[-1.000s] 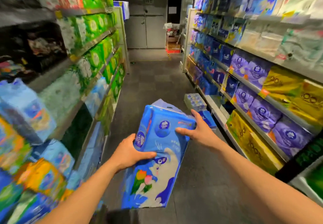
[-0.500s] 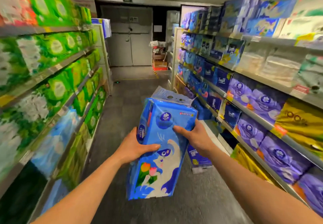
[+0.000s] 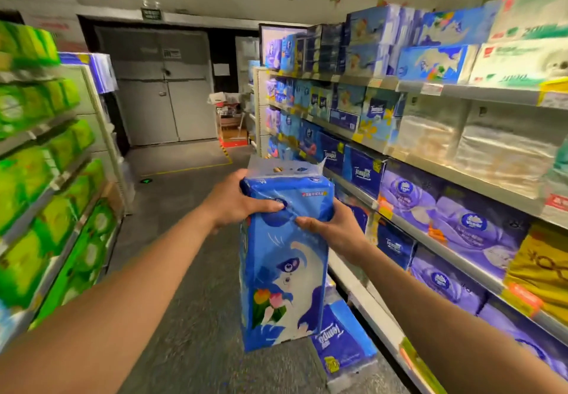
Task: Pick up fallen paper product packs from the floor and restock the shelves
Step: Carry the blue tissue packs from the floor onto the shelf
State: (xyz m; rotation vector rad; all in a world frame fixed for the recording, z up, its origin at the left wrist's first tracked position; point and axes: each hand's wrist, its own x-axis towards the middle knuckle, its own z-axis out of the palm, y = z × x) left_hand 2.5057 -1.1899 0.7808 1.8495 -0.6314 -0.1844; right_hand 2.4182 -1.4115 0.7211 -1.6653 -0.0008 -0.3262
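Observation:
A tall blue tissue pack (image 3: 284, 267) with a white cat and tulips printed on it hangs upright in the middle of the aisle, held near its top by both hands. My left hand (image 3: 236, 201) grips its upper left edge, thumb across the front. My right hand (image 3: 333, 227) grips the upper right side, thumb on the front. A blue Tempo pack (image 3: 341, 336) lies on the floor below it, by the right shelf's base.
The right shelving (image 3: 430, 236) holds blue, purple, yellow and white paper packs on several levels. The left shelving (image 3: 55, 184) carries green packs. Grey double doors (image 3: 163, 95) close the aisle's far end, with boxes (image 3: 230, 120) stacked beside them.
The pack has risen and turned more upright. Both hands moved up to its top end. My view lifted and swung toward the right shelves.

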